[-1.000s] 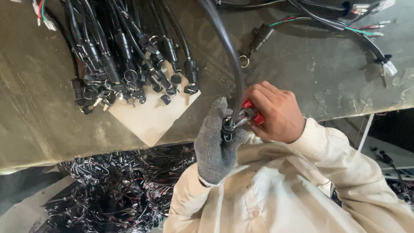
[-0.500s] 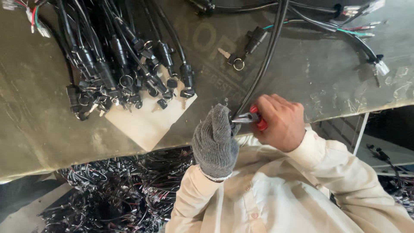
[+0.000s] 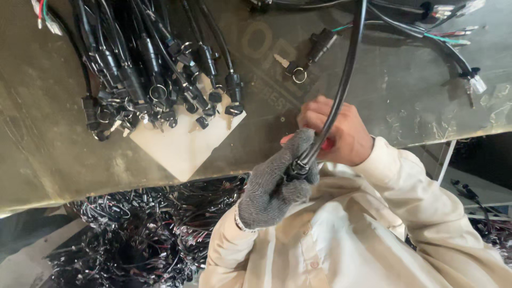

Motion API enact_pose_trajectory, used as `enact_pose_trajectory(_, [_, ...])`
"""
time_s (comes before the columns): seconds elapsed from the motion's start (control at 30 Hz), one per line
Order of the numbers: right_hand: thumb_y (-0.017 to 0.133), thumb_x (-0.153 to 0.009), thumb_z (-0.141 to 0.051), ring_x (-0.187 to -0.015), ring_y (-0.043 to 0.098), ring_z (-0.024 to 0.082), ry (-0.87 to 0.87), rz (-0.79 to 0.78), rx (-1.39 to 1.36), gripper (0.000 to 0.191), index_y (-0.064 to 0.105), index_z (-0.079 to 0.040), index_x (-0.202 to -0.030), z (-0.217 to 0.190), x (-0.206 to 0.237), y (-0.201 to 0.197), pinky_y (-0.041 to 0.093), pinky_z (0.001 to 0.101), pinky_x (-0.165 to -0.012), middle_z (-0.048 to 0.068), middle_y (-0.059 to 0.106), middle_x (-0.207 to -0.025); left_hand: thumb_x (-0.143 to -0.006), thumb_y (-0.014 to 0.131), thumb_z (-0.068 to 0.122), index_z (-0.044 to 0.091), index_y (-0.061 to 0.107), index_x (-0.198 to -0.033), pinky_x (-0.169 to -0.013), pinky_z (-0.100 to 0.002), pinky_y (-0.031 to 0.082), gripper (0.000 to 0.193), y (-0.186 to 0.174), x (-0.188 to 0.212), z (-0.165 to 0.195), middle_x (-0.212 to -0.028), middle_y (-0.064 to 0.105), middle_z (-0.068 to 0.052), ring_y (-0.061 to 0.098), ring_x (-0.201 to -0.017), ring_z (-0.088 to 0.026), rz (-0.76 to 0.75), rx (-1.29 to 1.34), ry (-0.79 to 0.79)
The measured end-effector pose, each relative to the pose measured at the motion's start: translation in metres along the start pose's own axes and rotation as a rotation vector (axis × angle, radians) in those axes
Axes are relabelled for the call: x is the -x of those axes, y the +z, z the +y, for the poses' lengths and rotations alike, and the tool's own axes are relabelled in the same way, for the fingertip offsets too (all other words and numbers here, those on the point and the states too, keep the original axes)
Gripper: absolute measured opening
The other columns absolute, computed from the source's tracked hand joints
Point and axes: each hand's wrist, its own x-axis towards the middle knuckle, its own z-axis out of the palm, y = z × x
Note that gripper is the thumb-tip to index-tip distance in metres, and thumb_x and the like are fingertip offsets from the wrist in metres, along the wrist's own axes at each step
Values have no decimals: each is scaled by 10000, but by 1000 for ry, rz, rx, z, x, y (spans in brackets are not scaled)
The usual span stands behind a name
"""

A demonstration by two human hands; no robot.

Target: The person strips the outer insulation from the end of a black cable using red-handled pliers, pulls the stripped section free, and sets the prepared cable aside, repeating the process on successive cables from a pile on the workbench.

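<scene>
Left hand (image 3: 274,186), gloved: grips black cable (image 3: 341,85) end | right hand (image 3: 336,133): clenched on red-handled tool (image 3: 326,143), touching left | desk (image 3: 405,106): beyond both.

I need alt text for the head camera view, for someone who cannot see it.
A grey knitted-gloved left hand grips the end of a thick black cable while the bare right hand holds a red-handled tool against it. Behind, on the worn olive tabletop, lie a bundle of black keyed switch cables and a white card.
</scene>
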Motion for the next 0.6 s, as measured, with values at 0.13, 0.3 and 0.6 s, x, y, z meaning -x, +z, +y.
enact_pose_trajectory(0.13, [830, -505, -178, -775, 590, 339, 35, -38, 33, 462, 537, -66, -844, -4, 0, 0, 454, 447, -642, 95, 551, -797, -1082, 597, 71, 19, 406, -1594, -758, -237, 480, 550, 5, 0, -2, -1155, 625, -59, 551, -916, -118, 102, 229, -85])
enact_pose_trajectory(0.3, [796, -622, -126, -855, 616, 317, 125, 80, 197, 434, 588, -62, -997, -28, -11, 5, 490, 421, -695, 89, 639, -972, -1105, 569, 322, 78, 414, -1587, -720, -328, 522, 563, -4, -19, 6, -1021, 670, -78, 627, -820, -178, 323, -1092, 225])
enact_pose_trajectory(0.6, [818, -888, -458, -1102, 571, 390, 30, 187, 685, 583, 626, -29, -1232, 5, -34, -50, 428, 481, -890, 171, 595, -1195, -1136, 520, 535, 13, 315, -1571, -988, -392, 547, 709, -77, -15, 81, -1333, 563, -285, 583, -1226, -319, 1036, -1704, 173])
